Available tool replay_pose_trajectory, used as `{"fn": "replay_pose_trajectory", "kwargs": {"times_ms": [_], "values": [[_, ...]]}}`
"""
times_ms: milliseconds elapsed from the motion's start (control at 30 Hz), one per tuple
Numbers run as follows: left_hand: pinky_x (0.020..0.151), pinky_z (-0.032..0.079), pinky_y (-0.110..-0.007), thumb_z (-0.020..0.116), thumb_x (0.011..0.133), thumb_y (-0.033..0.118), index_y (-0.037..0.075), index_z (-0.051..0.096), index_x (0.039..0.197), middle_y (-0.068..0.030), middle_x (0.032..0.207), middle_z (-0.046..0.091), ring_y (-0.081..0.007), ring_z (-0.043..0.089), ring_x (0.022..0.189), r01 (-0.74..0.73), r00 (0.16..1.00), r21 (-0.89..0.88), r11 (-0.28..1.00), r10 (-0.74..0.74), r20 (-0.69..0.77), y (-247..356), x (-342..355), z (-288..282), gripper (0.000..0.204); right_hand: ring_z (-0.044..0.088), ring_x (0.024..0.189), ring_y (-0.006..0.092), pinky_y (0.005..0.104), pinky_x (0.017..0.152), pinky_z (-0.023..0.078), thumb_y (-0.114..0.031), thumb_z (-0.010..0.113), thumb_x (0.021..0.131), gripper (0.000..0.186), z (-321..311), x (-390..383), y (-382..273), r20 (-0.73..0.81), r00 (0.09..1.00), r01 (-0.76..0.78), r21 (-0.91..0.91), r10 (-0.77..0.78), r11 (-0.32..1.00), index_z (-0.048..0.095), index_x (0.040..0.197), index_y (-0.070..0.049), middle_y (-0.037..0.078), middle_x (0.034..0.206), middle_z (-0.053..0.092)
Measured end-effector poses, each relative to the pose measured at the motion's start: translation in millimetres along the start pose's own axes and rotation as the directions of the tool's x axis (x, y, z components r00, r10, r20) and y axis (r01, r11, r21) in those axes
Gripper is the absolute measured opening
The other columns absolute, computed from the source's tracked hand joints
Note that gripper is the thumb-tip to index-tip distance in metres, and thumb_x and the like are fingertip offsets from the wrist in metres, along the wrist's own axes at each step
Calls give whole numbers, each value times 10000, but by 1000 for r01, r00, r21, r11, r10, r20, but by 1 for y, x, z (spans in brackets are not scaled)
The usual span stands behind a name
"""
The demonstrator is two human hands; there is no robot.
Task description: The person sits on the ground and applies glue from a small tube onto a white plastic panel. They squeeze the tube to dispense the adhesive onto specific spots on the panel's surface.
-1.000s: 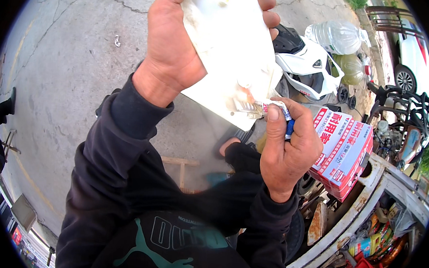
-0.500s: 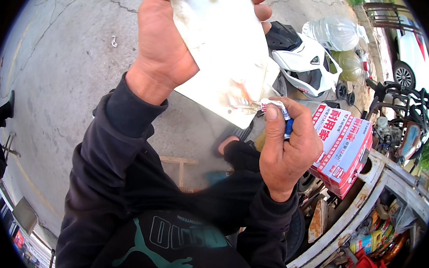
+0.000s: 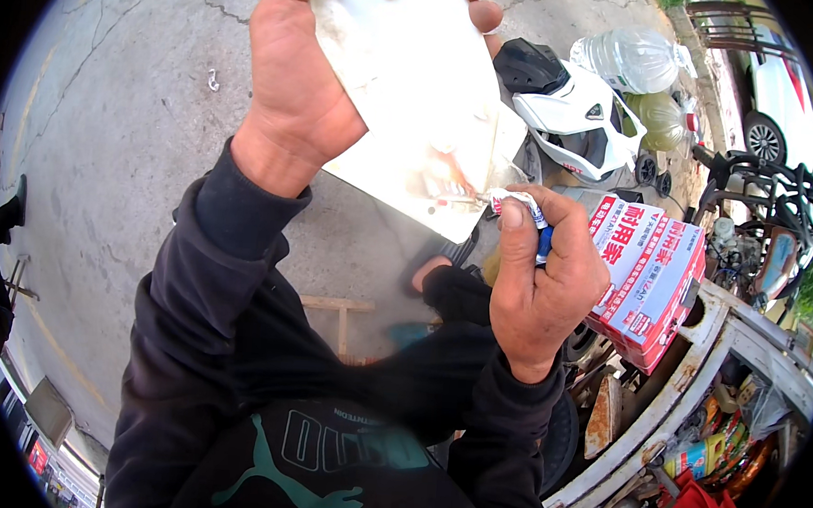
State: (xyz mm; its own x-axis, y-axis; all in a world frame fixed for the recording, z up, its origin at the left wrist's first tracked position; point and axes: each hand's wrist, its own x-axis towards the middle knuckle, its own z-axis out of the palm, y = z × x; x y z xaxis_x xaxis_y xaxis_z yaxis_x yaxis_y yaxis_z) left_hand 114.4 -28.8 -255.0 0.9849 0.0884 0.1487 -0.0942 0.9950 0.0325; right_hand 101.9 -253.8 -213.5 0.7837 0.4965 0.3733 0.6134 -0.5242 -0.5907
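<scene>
My left hand (image 3: 302, 108) grips a glossy white plastic panel (image 3: 408, 77), thumb side along its left edge and fingertips showing past its right edge. The panel is tilted, and its lower end carries a smeared, reddish-brown patch. Between the thumb and bent fingers of my right hand (image 3: 549, 281) is a small crumpled glue tube (image 3: 518, 201), white with a blue part below. Its thin tip points left at the panel's lower right corner; whether it touches the surface I cannot tell.
Right of my hand, a red and white box (image 3: 647, 278) rests on a rusty white metal frame (image 3: 632, 454) with clutter inside. A white vehicle fairing (image 3: 578, 120) and large plastic bottles (image 3: 632, 61) lie beyond. Cracked concrete (image 3: 143, 145) spreads left, with a small wooden stool (image 3: 338, 304) below.
My left hand and the panel have shifted slightly left and up. The right hand, with the tube, has barely moved left.
</scene>
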Motion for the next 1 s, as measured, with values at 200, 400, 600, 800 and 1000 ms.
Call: {"fn": "replay_pose_trajectory", "kwargs": {"times_ms": [200, 400, 600, 800, 1000], "values": [[1061, 470, -596, 531, 960, 379, -3, 394, 1513, -257, 1182, 600, -415, 627, 1115, 16, 1000, -40, 999, -16, -7, 0, -2, 8, 686, 662, 622, 258, 344, 561, 496, -36, 754, 900, 109, -3, 0, -1, 23, 999, -35, -20, 36, 999, 682, 973, 1, 127, 781, 674], [1058, 469, -597, 522, 963, 371, -4, 391, 1514, -257, 1182, 598, -415, 624, 1120, 2, 1000, 1, 1000, -2, -7, 0, 0, 0, 679, 644, 567, 221, 333, 525, 477, -27, 749, 905, 102, -2, 0, 0, 6, 1000, 23, -8, -23, 1000, 682, 976, 3, 108, 760, 664], [1061, 466, -596, 515, 962, 366, -6, 384, 1520, -258, 1184, 598, -412, 620, 1128, 7, 1000, -10, 1000, -7, 2, -1, -1, 1, 683, 612, 494, 163, 307, 478, 449, 1, 738, 903, 95, -2, 0, 1, 8, 1000, 26, 18, -26, 999, 683, 980, 8, 88, 750, 661], [1064, 468, -585, 517, 960, 369, -3, 385, 1522, -262, 1183, 608, -407, 627, 1126, 11, 1000, -14, 1000, -11, 16, -3, 0, 1, 687, 619, 503, 168, 311, 482, 453, -2, 741, 902, 104, 1, 1, 4, -15, 996, 83, 6, -83, 997, 686, 990, 6, 94, 757, 663], [1069, 469, -589, 520, 955, 379, 15, 401, 1518, -268, 1218, 634, -425, 633, 1140, 69, 996, -64, 996, -66, 55, -7, -1, -4, 681, 626, 486, 163, 297, 464, 454, 17, 728, 908, 112, 0, 1, -5, 15, 1000, -15, -6, 15, 1000, 688, 1012, 22, 94, 770, 672]]}}
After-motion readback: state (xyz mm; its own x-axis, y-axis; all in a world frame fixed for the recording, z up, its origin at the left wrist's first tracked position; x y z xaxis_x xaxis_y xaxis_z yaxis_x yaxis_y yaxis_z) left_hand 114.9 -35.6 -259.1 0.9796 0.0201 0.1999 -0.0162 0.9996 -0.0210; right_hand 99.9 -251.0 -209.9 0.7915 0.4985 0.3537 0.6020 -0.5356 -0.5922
